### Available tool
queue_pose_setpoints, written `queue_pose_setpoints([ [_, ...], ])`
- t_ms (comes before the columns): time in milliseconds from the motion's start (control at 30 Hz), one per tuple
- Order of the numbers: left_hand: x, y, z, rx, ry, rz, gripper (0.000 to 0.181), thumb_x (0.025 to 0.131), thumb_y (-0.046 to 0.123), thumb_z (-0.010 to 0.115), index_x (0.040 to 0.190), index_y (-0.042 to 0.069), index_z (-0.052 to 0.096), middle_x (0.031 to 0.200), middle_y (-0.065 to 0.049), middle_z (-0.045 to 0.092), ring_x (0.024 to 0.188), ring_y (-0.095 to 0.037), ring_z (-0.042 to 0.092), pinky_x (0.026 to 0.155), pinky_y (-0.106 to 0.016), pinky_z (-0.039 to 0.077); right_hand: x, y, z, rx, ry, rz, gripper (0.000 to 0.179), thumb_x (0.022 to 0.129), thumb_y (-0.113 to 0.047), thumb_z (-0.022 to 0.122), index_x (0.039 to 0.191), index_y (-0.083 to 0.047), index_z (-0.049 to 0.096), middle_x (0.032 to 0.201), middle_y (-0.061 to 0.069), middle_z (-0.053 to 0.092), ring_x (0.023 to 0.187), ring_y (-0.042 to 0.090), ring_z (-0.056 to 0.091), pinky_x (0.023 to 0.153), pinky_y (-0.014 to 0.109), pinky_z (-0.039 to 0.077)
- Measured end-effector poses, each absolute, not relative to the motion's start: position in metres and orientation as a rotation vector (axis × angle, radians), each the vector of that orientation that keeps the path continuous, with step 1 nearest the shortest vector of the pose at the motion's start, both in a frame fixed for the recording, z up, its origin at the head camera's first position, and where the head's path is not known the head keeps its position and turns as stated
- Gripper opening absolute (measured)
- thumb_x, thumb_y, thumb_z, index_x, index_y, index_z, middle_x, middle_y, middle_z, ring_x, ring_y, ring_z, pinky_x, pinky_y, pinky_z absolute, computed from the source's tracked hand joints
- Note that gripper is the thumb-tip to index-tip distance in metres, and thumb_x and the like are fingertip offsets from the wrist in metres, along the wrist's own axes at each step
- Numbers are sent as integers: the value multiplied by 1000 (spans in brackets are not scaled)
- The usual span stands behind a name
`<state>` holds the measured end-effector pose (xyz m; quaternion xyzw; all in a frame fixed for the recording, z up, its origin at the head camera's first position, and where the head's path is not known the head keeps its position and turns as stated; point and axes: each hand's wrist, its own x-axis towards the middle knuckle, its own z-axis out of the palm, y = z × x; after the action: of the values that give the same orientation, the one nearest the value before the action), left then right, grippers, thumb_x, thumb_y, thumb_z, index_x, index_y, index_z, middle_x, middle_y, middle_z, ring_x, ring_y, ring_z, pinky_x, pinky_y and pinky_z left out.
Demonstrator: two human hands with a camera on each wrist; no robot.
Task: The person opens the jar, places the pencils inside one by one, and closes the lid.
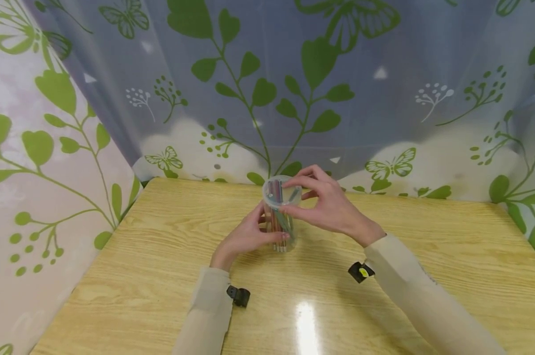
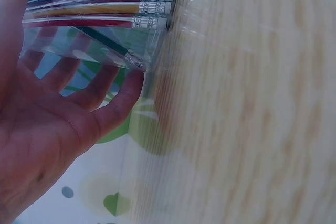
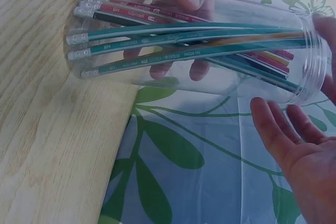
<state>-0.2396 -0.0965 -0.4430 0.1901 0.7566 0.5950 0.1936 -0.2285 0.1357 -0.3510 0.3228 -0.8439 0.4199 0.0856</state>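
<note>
A clear plastic jar [image 1: 293,224] stands upright near the table's far edge, with several pencils [image 3: 157,45] inside. Their eraser ends point down, and they are green, red, dark and yellow. My left hand [image 1: 245,235] grips the jar's lower body, thumb in front and fingers around behind, also seen by the left wrist camera. Over the top of the jar, my right hand [image 1: 327,202] holds the clear lid [image 1: 268,196] at its rim between thumb and index finger. In the right wrist view, its other fingers hang apart from the jar. Whether the jar's base touches the table cannot be made out.
The wooden table [image 1: 160,236] spreads under both arms, with a bright light reflection near its front. Behind its far edge hangs a leaf and butterfly curtain [image 1: 360,118]. More patterned cloth [image 1: 63,148] hangs along the left side. Black wrist cameras [image 1: 238,296] sit on both sleeves.
</note>
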Motion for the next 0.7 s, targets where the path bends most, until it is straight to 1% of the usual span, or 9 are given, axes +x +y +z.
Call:
queue_pose_setpoints([
  [67, -240, -97, -442, 538, 2130, 1665, 98, 88, 30, 83, 154, 60, 16, 151, 1, 46, 137, -32, 50, 102, -50, 54, -229, 136, -351, 958, -2518, 1257, 51, 87, -25, 84, 133, -14, 67, 124, 10, 50, 110, 21, 59, 89, 37, 61],
  [133, -240, -97, -442, 541, 2138, 1662, 99, 88, 30, 83, 155, 59, 17, 152, 1, 45, 138, -32, 49, 103, -51, 53, -229, 137, -351, 961, -2516, 1266, 55, 88, -23, 83, 138, -14, 63, 132, 11, 49, 113, 23, 59, 90, 36, 61],
  [200, -239, -97, -442, 534, 2150, 1657, 99, 87, 31, 83, 155, 58, 17, 153, 2, 44, 138, -32, 49, 105, -52, 52, -230, 138, -351, 973, -2514, 1275, 54, 90, -20, 79, 140, -14, 61, 141, 10, 49, 118, 26, 60, 90, 38, 61],
  [267, -239, -97, -442, 526, 2157, 1656, 99, 87, 31, 84, 156, 56, 17, 154, 2, 43, 139, -32, 48, 106, -53, 51, -230, 138, -353, 989, -2510, 1271, 49, 91, -16, 75, 137, -12, 62, 148, 10, 50, 123, 29, 61, 91, 39, 61],
  [333, -239, -97, -442, 518, 2160, 1656, 99, 86, 32, 84, 156, 55, 17, 155, 2, 43, 139, -32, 48, 106, -53, 50, -230, 139, -353, 998, -2508, 1259, 44, 90, -14, 73, 133, -10, 65, 146, 10, 53, 123, 29, 62, 90, 40, 61],
  [433, -239, -97, -442, 531, 2156, 1661, 99, 87, 30, 84, 157, 54, 17, 154, 1, 44, 139, -33, 48, 106, -53, 50, -230, 138, -354, 986, -2502, 1253, 39, 89, -16, 77, 127, -10, 69, 135, 10, 57, 118, 27, 62, 89, 41, 61],
  [567, -239, -96, -442, 544, 2143, 1667, 100, 87, 29, 83, 157, 55, 17, 154, 1, 44, 139, -33, 49, 106, -53, 51, -230, 136, -353, 954, -2506, 1257, 48, 86, -24, 84, 129, -10, 67, 124, 10, 53, 113, 24, 60, 89, 40, 62],
  [633, -239, -97, -442, 544, 2139, 1667, 100, 87, 29, 83, 157, 55, 17, 155, 1, 43, 139, -33, 48, 106, -53, 51, -230, 136, -353, 937, -2513, 1270, 53, 86, -25, 84, 133, -11, 64, 128, 9, 51, 113, 23, 59, 90, 39, 61],
  [700, -239, -97, -442, 540, 2145, 1663, 100, 87, 30, 84, 157, 54, 17, 157, 1, 41, 140, -33, 47, 107, -54, 50, -230, 136, -354, 937, -2513, 1289, 56, 88, -22, 82, 138, -12, 60, 137, 9, 50, 115, 25, 60, 91, 39, 61],
])
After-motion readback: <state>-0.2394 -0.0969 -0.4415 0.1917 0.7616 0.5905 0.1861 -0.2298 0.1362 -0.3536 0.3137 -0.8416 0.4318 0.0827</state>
